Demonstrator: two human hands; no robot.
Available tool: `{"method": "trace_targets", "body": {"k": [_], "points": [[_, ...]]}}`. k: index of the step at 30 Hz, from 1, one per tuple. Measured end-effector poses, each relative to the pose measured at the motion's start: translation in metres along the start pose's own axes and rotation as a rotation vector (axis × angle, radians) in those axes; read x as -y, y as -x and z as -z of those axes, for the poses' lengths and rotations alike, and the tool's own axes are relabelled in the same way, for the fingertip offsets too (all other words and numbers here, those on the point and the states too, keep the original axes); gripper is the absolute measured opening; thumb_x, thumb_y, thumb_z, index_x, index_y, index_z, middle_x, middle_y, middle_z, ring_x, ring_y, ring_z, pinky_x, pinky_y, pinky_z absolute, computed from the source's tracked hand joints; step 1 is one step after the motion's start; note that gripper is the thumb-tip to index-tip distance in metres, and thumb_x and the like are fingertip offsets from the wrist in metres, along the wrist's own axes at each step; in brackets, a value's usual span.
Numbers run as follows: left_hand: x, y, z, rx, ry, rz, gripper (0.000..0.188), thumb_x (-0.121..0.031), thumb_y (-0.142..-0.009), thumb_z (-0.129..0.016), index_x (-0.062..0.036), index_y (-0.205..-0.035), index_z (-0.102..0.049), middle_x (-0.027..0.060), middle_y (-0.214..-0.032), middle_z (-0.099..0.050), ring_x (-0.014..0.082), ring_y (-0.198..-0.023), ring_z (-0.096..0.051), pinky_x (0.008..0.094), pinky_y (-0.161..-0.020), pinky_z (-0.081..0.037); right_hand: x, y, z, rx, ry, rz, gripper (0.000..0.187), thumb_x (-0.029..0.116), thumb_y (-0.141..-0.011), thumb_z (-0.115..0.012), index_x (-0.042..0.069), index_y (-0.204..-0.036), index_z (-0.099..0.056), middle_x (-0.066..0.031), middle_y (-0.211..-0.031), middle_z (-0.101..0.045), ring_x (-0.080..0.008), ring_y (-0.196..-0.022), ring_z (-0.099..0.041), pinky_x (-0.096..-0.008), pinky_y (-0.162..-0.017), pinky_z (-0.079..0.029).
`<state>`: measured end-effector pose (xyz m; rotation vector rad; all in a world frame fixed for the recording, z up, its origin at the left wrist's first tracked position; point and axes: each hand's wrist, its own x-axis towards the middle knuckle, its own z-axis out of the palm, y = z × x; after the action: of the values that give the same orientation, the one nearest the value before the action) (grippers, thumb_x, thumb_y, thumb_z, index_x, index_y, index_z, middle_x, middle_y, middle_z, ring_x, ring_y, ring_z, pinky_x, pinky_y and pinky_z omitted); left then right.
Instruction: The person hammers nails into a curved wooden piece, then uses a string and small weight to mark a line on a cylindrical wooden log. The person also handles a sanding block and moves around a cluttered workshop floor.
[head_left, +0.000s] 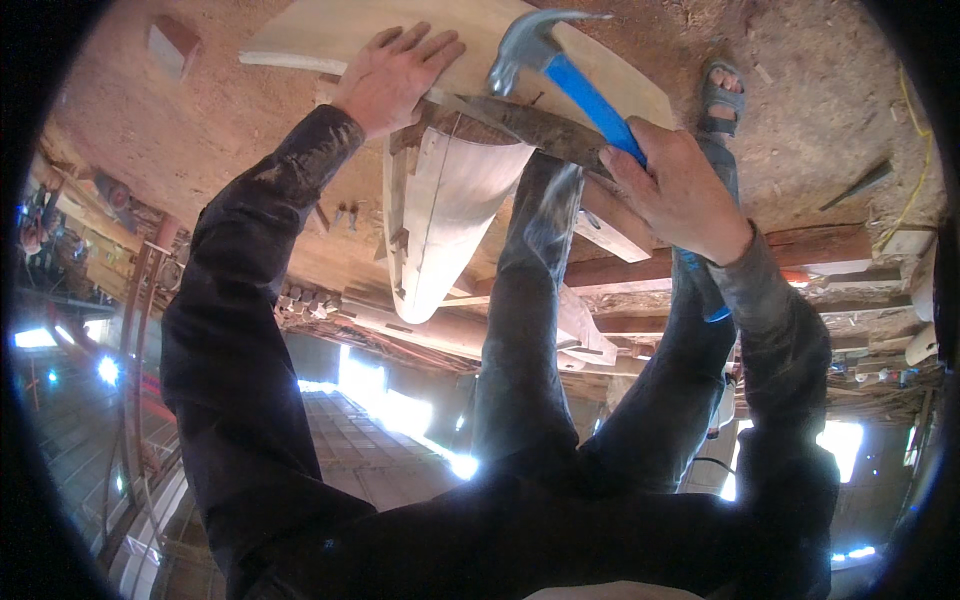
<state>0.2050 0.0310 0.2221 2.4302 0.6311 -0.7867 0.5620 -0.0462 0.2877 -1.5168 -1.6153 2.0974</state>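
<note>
My right hand (685,185) is closed around the blue handle of a claw hammer (592,100). The hammer's metal head is raised above a large pale wooden board (600,75). My left hand (398,80) rests palm down near that board's edge, its fingers stretched out. Between my hands runs a narrow grey-brown wooden strip (555,132), and a small dark nail-like piece (538,98) stands by it. Below the strip, a smooth whitish curved wooden piece (460,205) tapers to a rounded end. Whatever lies directly under my left palm is hidden.
A wood block (172,48) lies on the dusty floor at far left. My sandalled foot (722,95) stands right of the board. Further right are a dark flat strip (857,186) and a yellow cord (915,185). A reddish timber beam (780,250) runs behind my right wrist.
</note>
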Motion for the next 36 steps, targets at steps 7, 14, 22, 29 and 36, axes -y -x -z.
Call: {"method": "trace_targets", "body": {"k": [7, 14, 22, 29, 36], "points": [[0.001, 0.003, -0.004, -0.033, 0.017, 0.000, 0.088, -0.017, -0.070, -0.087, -0.0142, -0.149, -0.048, 0.0049, -0.151, -0.052, 0.0298, -0.141, -0.049, 0.0453, -0.117, -0.040, 0.016, 0.009, 0.035, -0.318, -0.401, -0.394, 0.032, 0.032, -0.106, -0.060, 0.001, -0.096, -0.059, 0.0005, -0.062, -0.054, -0.0076, -0.045, -0.053, -0.0278, -0.039, -0.040], [-0.002, 0.003, 0.001, 0.091, 0.015, 0.055, 0.098, -0.016, -0.067, -0.086, -0.0163, -0.155, -0.042, 0.0026, -0.159, -0.047, 0.0287, -0.146, -0.045, 0.0444, -0.120, -0.038, 0.002, -0.011, 0.047, -0.329, -0.383, -0.421, 0.037, 0.039, -0.106, -0.059, 0.004, -0.095, -0.060, 0.0003, -0.063, -0.054, -0.0083, -0.046, -0.053, -0.0263, -0.040, -0.041], [-0.002, 0.000, 0.009, 0.082, 0.067, 0.039, 0.097, -0.015, -0.066, -0.085, -0.0157, -0.154, -0.044, 0.0029, -0.160, -0.045, 0.0297, -0.145, -0.045, 0.0449, -0.120, -0.038, -0.056, -0.081, -0.006, -0.065, -0.132, -0.347, 0.044, 0.034, -0.106, -0.055, -0.005, -0.087, -0.065, -0.0160, -0.057, -0.059, -0.0286, -0.050, -0.065, -0.0453, -0.056, -0.054], [-0.002, 0.001, 0.007, 0.066, 0.059, 0.038, 0.098, -0.013, -0.064, -0.085, -0.0163, -0.154, -0.045, 0.0033, -0.160, -0.046, 0.0298, -0.145, -0.046, 0.0460, -0.120, -0.038, -0.023, -0.067, 0.046, -0.258, -0.167, -0.388, 0.039, 0.034, -0.104, -0.056, -0.004, -0.103, -0.066, -0.0165, -0.060, -0.061, -0.0293, -0.050, -0.065, -0.0460, -0.057, -0.056], [-0.003, -0.002, 0.012, 0.061, 0.073, 0.048, 0.098, -0.013, -0.064, -0.084, -0.0155, -0.153, -0.045, 0.0043, -0.159, -0.048, 0.0311, -0.144, -0.046, 0.0458, -0.120, -0.038, -0.073, -0.081, -0.005, -0.641, 0.298, -0.002, 0.035, 0.031, -0.102, -0.058, -0.002, -0.105, -0.067, -0.0195, -0.063, -0.063, -0.0364, -0.055, -0.067, -0.0492, -0.061, -0.056]]}}
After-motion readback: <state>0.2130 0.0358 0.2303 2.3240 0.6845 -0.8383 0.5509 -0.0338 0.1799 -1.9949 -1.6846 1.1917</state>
